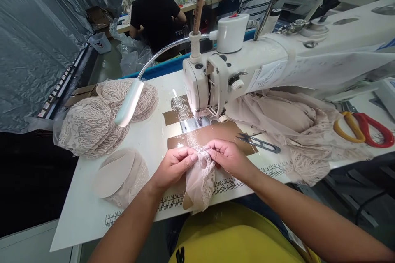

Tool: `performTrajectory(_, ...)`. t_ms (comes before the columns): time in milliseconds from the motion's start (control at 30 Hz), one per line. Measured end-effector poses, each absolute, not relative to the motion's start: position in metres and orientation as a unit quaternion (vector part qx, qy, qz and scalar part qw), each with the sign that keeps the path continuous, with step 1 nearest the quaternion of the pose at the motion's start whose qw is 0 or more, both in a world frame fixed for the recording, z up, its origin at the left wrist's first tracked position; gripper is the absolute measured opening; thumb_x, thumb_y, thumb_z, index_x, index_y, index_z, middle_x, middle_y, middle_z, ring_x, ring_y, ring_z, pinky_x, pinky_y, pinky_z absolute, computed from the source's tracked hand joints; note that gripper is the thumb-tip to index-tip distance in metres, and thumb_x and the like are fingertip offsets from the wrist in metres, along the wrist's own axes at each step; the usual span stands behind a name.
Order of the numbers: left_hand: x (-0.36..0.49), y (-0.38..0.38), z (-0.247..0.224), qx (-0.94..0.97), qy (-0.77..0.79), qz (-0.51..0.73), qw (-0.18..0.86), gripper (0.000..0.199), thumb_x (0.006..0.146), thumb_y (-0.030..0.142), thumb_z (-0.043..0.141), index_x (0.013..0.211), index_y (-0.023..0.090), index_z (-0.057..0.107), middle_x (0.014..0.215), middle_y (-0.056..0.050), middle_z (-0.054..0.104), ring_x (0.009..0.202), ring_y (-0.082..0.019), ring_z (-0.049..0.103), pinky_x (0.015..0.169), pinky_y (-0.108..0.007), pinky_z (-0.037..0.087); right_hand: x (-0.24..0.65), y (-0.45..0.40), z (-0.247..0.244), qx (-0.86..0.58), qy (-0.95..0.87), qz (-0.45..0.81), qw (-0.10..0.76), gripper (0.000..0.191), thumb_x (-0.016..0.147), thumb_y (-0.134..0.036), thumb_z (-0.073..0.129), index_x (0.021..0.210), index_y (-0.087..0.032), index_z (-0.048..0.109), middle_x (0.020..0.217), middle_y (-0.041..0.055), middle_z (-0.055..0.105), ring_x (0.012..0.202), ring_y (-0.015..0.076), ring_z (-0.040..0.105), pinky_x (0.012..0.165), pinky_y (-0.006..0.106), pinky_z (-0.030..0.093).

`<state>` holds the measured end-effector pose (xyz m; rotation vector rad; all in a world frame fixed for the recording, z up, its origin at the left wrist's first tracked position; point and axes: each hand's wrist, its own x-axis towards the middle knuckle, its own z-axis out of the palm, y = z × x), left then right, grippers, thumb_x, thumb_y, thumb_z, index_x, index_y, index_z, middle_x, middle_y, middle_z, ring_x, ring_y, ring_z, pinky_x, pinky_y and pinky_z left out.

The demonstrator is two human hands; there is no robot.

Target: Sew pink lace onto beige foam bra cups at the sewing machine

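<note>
A piece of beige lace fabric [202, 187] hangs between my two hands, over the front edge of the white table [72, 209]. Its upper edge is pinched by my left hand [177, 166] on one side and by my right hand [230, 158] on the other, fingertips close together. Just beyond them is the sewing machine [200, 86], its needle area lit. Brown tape [216, 133] covers part of the surface under the machine head. Black thread snips [262, 144] lie to the right of my right hand.
Stacks of lace cups [86, 125] and loose round pieces [115, 174] lie at left, below a lamp [131, 102]. More beige fabric [277, 111] and red-and-yellow scissors [364, 129] are at right. Two people sit at machines behind.
</note>
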<state>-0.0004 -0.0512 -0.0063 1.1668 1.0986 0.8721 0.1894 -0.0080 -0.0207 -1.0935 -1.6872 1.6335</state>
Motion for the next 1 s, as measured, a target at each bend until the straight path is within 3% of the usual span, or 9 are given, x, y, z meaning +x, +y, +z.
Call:
performTrajectory(133, 0.002, -0.049, -0.002, 0.543, 0.454, 0.415, 0.571, 0.025, 0.086, 0.033, 0.058, 0.071, 0.014, 0.063, 0.111, -0.011, 0.060, 0.104, -0.022, 0.054, 0.091, -0.032, 0.039, 0.203, -0.005, -0.008, -0.412, -0.705, 0.522, 0.245, 0.028, 0.089, -0.039, 0.045, 0.094, -0.018, 0.064, 0.079, 0.0027, 0.066, 0.064, 0.0146, 0.058, 0.058, 0.026, 0.044)
performTrajectory(200, 0.002, -0.050, 0.000, 0.524, 0.458, 0.428, 0.577, 0.025, 0.086, 0.033, 0.057, 0.070, 0.014, 0.061, 0.121, -0.012, 0.058, 0.113, -0.025, 0.051, 0.096, -0.034, 0.037, 0.221, -0.002, -0.001, -0.442, -0.754, 0.424, 0.235, 0.033, 0.091, -0.041, 0.043, 0.106, -0.019, 0.062, 0.091, 0.0052, 0.069, 0.071, 0.0170, 0.062, 0.061, 0.027, 0.047)
performTrajectory(333, 0.002, -0.051, 0.000, 0.505, 0.462, 0.435, 0.585, 0.025, 0.085, 0.035, 0.058, 0.070, 0.015, 0.059, 0.122, -0.013, 0.059, 0.117, -0.028, 0.050, 0.097, -0.037, 0.036, 0.261, 0.008, -0.005, -0.487, -0.854, 0.095, 0.156, 0.032, 0.090, -0.032, 0.043, 0.109, -0.016, 0.063, 0.108, 0.0126, 0.066, 0.095, 0.0265, 0.062, 0.075, 0.036, 0.049)
performTrajectory(467, 0.003, -0.051, -0.003, 0.503, 0.452, 0.445, 0.587, 0.026, 0.085, 0.036, 0.058, 0.069, 0.016, 0.057, 0.122, -0.013, 0.060, 0.115, -0.027, 0.052, 0.095, -0.037, 0.037, 0.278, 0.015, -0.020, -0.477, -0.878, -0.037, -0.002, 0.035, 0.082, -0.008, 0.043, 0.111, -0.011, 0.062, 0.108, 0.0155, 0.064, 0.088, 0.0261, 0.063, 0.072, 0.036, 0.049)
performTrajectory(567, 0.003, -0.050, -0.004, 0.501, 0.446, 0.452, 0.587, 0.025, 0.085, 0.035, 0.057, 0.069, 0.016, 0.056, 0.120, -0.012, 0.061, 0.112, -0.026, 0.053, 0.094, -0.035, 0.038, 0.278, 0.019, -0.026, -0.456, -0.887, -0.067, -0.035, 0.044, 0.076, 0.001, 0.043, 0.114, -0.009, 0.061, 0.109, 0.0159, 0.064, 0.091, 0.0261, 0.062, 0.073, 0.035, 0.050)
performTrajectory(700, 0.003, -0.051, -0.004, 0.504, 0.438, 0.466, 0.581, 0.024, 0.088, 0.031, 0.054, 0.070, 0.016, 0.054, 0.115, -0.011, 0.061, 0.106, -0.024, 0.054, 0.092, -0.034, 0.038, 0.280, 0.025, -0.028, -0.450, -0.891, -0.052, -0.013, 0.043, 0.078, 0.000, 0.041, 0.116, -0.007, 0.059, 0.107, 0.0168, 0.065, 0.091, 0.0257, 0.063, 0.073, 0.034, 0.051)
performTrajectory(867, 0.003, -0.052, -0.005, 0.505, 0.437, 0.468, 0.578, 0.022, 0.089, 0.028, 0.052, 0.070, 0.016, 0.051, 0.112, -0.010, 0.061, 0.103, -0.022, 0.055, 0.089, -0.032, 0.040, 0.280, 0.012, -0.024, -0.443, -0.887, -0.015, 0.128, 0.033, 0.091, -0.018, 0.035, 0.110, -0.010, 0.061, 0.093, 0.0149, 0.070, 0.080, 0.0258, 0.067, 0.067, 0.036, 0.050)
performTrajectory(1000, 0.005, -0.052, -0.005, 0.523, 0.441, 0.469, 0.559, 0.022, 0.090, 0.027, 0.051, 0.070, 0.016, 0.050, 0.112, -0.009, 0.060, 0.102, -0.021, 0.054, 0.090, -0.031, 0.040, 0.257, -0.011, -0.004, -0.420, -0.863, 0.147, 0.237, 0.035, 0.094, -0.024, 0.034, 0.121, -0.015, 0.053, 0.085, 0.0077, 0.071, 0.070, 0.0190, 0.067, 0.061, 0.029, 0.050)
